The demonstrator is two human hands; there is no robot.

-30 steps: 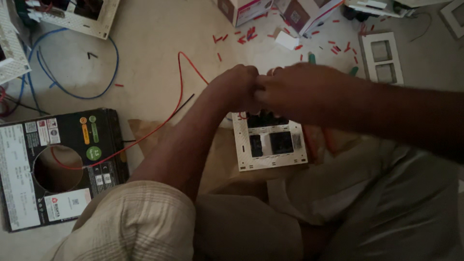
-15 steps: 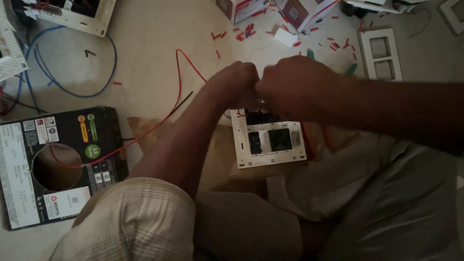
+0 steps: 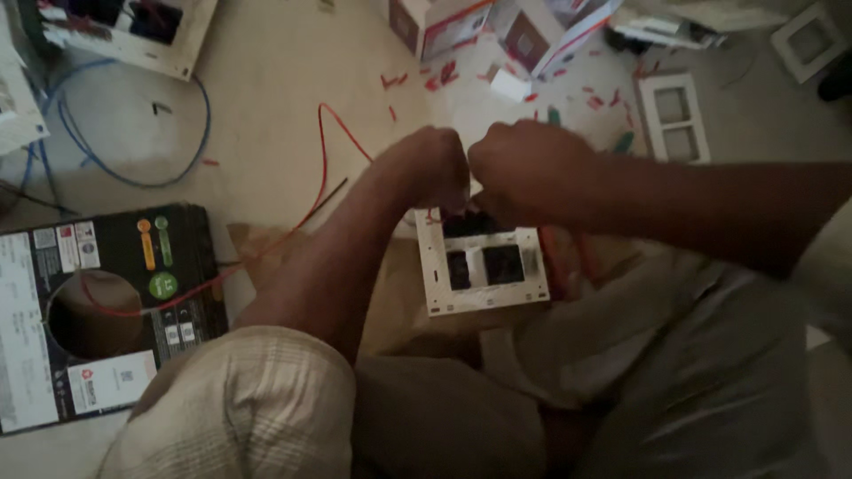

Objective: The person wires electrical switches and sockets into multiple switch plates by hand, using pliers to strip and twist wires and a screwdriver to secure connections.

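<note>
Both fists were clenched at the top edge of the white switch plate [image 3: 482, 269] on the lap, left hand [image 3: 432, 166] and right hand [image 3: 524, 168] apparently pinching the red wire [image 3: 330, 155], best kept short and steady.

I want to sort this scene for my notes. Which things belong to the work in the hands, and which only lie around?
In use:
left hand
right hand
white rectangular switch plate with black modules
thin red wire

Lying about:
blue cable loop
dark wire-coil box with round hole
empty white plastic frame
red wire scraps
</note>
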